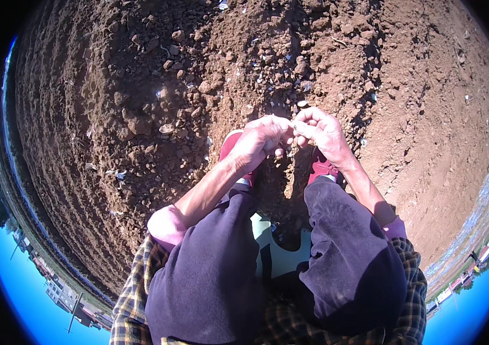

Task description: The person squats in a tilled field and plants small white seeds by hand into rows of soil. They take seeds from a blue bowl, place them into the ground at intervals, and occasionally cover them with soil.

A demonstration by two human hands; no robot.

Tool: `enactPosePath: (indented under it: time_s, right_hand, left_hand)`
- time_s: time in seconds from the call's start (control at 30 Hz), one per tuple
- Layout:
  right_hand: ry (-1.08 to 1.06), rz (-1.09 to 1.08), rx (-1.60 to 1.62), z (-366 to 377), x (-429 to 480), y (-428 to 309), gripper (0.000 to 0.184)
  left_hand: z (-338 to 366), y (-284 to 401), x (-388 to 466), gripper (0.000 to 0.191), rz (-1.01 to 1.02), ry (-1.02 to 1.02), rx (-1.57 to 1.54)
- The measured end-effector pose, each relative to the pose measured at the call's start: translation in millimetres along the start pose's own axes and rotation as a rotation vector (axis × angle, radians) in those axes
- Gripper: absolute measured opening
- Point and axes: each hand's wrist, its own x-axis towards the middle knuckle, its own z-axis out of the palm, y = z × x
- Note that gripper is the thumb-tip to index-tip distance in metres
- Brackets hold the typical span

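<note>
My left hand [266,136] and my right hand [318,130] meet fingertip to fingertip above the brown soil, in front of my red shoes. The fingers of both are curled, with thumbs against forefingers. Something small and pale may be pinched where they meet, but it is too small to tell. Just beyond the right fingers lies a small pale oval thing [302,104], perhaps a stone or a clove. Below the hands is a furrow in shadow between the shoes [323,166].
Cloddy soil [141,125] with pale papery scraps [121,175] spreads ahead and to the left. Smoother soil [434,142] lies at the right. A pale green plastic stool [285,258] shows between my knees. Furrows run along the far left.
</note>
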Motion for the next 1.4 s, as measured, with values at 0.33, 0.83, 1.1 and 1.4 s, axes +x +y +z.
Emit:
enactPosePath:
  time_s: [0.33,0.83,1.1,1.4]
  right_hand:
    - [0.327,-0.245,-0.601,-43,57,5,0.010]
    - [0.404,-0.422,-1.493,-41,126,24,0.010]
    - [0.295,-0.190,-1.503,-34,107,8,0.016]
    - [0.064,-0.606,-0.716,20,8,-23,0.011]
  left_hand:
    - [-11,-1,0,0.015,-0.049,0.113,-0.002]
    - [-14,5,3,0.033,-0.031,0.124,-0.252]
    - [-9,15,2,0.063,0.005,-0.065,-0.534]
    - [-4,16,3,0.064,0.011,-0.003,-0.371]
